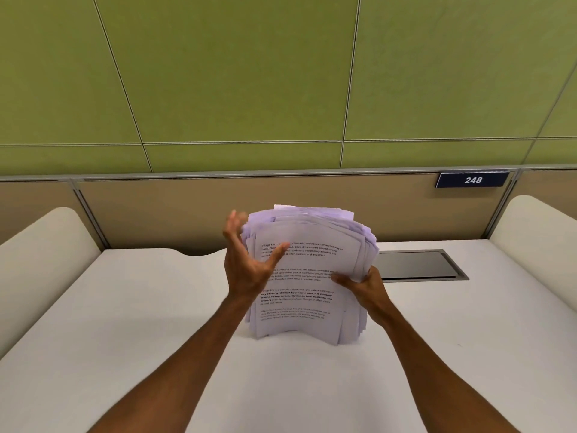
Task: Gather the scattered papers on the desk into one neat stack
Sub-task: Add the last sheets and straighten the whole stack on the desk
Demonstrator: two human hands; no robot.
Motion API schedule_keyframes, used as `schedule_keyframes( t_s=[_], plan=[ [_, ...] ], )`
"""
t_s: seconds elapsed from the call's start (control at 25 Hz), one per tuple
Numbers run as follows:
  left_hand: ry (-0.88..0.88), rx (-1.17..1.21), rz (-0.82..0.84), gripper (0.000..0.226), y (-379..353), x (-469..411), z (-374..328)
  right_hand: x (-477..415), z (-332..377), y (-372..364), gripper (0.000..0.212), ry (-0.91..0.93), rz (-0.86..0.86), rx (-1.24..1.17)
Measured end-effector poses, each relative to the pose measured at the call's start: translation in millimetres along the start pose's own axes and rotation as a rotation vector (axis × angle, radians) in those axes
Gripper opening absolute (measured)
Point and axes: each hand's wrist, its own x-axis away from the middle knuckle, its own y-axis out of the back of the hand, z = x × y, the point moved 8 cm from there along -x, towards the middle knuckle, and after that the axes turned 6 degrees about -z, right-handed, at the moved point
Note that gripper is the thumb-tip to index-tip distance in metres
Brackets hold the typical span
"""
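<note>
A thick bundle of white printed papers (pixel 307 276) stands upright on its bottom edge on the white desk (pixel 125 323), its sheets fanned unevenly at the top and right. My right hand (pixel 363 284) grips the bundle's right edge, thumb across the front page. My left hand (pixel 249 260) is at the bundle's left edge with fingers spread apart, thumb lying over the front page, not clamped around it. No loose sheets lie on the desk.
A dark recessed cable hatch (pixel 418 264) sits in the desk behind the bundle to the right. White curved side dividers (pixel 46 245) flank the desk. A tan partition with a plate reading 248 (pixel 472 179) and green wall panels close off the back.
</note>
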Motion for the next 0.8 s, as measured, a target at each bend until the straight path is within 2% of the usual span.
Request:
schedule_keyframes(
  t_s=[0.08, 0.12, 0.16, 0.2, 0.28, 0.32, 0.48, 0.6, 0.64, 0.72, 0.8],
  plan=[
    [-0.565, -0.253, -0.093, 0.088, -3, -12, -60, -2, -2, -1, 0.027, -0.009, 0.004, 0.003],
    [-0.737, -0.363, -0.061, 0.084, -14, -14, -81, -2, -3, 0, 0.029, -0.017, -0.002, 0.007],
    [-0.817, -0.477, 0.006, 0.082, -27, -17, -93, -2, -5, 2, 0.032, -0.027, -0.009, 0.014],
    [-0.823, -0.596, 0.097, 0.08, -39, -21, -94, -2, -6, 3, 0.035, -0.04, -0.015, 0.023],
    [-0.701, -0.807, 0.295, 0.076, -52, -25, -75, -3, -5, 5, 0.037, -0.05, -0.002, 0.037],
    [-0.617, -0.87, 0.342, 0.074, -51, -24, -63, -2, -4, 4, 0.037, -0.046, 0.02, 0.038],
    [-0.404, -0.842, 0.302, 0.071, -42, -24, -52, 3, -1, -3, 0.036, -0.024, 0.096, 0.048],
    [-0.329, -0.738, 0.235, 0.076, -35, -37, -51, 3, -6, -6, 0.025, -0.053, 0.117, 0.041],
    [-0.293, -0.632, 0.19, 0.079, -26, -43, -46, 3, -8, -6, 0.021, -0.066, 0.115, 0.04],
    [-0.112, -0.208, 0.168, 0.093, -9, -48, -16, 2, -13, -4, 0.019, -0.091, 0.089, 0.026],
    [0.204, 0.218, 0.329, 0.128, -9, -30, 30, 2, -16, -1, 0.023, -0.115, 0.065, 0.016]
  ],
)
